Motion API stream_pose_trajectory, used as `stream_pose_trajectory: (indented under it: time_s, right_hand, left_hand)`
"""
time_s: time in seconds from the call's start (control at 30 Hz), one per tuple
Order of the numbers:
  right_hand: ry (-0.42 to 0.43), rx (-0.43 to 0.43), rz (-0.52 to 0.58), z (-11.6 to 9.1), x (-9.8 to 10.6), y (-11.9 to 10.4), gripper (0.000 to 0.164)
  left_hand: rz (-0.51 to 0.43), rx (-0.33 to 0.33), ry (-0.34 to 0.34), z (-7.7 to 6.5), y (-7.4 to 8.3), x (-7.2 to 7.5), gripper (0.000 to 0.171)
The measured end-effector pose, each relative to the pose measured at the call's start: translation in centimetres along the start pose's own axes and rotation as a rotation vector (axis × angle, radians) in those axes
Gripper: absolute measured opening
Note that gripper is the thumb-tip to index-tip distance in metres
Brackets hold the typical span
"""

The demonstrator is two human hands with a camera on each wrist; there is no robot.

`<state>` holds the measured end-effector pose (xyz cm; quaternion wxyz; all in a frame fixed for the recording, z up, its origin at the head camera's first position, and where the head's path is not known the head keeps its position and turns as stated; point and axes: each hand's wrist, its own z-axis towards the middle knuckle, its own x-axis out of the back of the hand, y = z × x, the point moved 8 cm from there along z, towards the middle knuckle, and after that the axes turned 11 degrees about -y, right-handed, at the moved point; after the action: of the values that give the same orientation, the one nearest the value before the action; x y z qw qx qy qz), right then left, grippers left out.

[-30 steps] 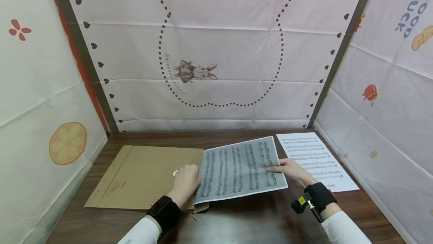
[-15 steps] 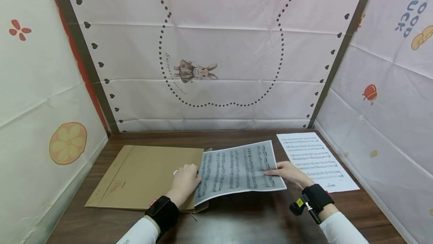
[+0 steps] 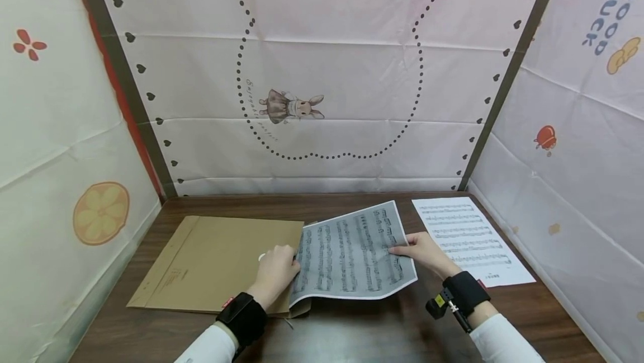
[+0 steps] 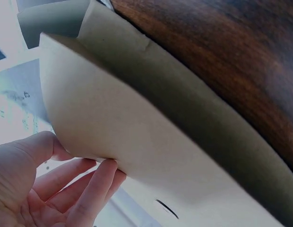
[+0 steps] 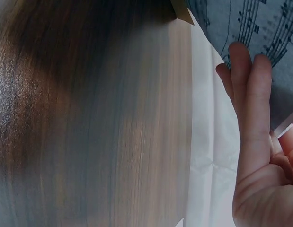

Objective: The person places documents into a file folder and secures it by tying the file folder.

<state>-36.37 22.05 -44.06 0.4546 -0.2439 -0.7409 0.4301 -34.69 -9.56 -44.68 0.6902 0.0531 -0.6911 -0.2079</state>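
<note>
A large brown kraft envelope [image 3: 221, 262] lies on the table with its mouth facing right. My left hand [image 3: 275, 270] pinches the upper layer at the mouth; in the left wrist view the thumb and fingers [image 4: 101, 182] hold that lifted edge, and the envelope gapes. My right hand [image 3: 425, 254] grips a sheet of music [image 3: 352, 254] by its right edge, thumb on top and fingers [image 5: 255, 99] spread along the underside. The sheet is bowed and tilted above the table, its left end at the envelope's mouth, partly behind my left hand.
A second sheet of music [image 3: 465, 237] lies flat at the back right of the wooden table [image 3: 372, 332]. Printed white cloth walls [image 3: 332, 72] stand behind and on both sides. A short string [image 3: 288, 323] shows below the envelope's mouth.
My right hand has shifted left with the sheet of music, bringing it further toward the envelope. The sheet's far corner dipped, then rose. My left hand has stayed in place.
</note>
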Motion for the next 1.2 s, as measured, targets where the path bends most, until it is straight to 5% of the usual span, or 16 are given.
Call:
stream_pose_trajectory:
  time_s: [0.57, 0.83, 1.2]
  right_hand:
    - [0.030, -0.063, 0.125, 0.3, 0.6, 1.1, 0.036]
    - [-0.040, -0.058, 0.182, 0.6, -1.9, 0.7, 0.043]
    - [0.123, -0.123, 0.225, 1.5, -5.8, 0.3, 0.032]
  left_hand:
    - [-0.013, -0.018, -0.012, 0.3, 0.0, 0.9, 0.044]
    - [-0.013, -0.027, -0.026, 0.5, -0.4, 0.8, 0.033]
    - [-0.003, -0.045, 0.012, 0.0, -0.3, 1.2, 0.034]
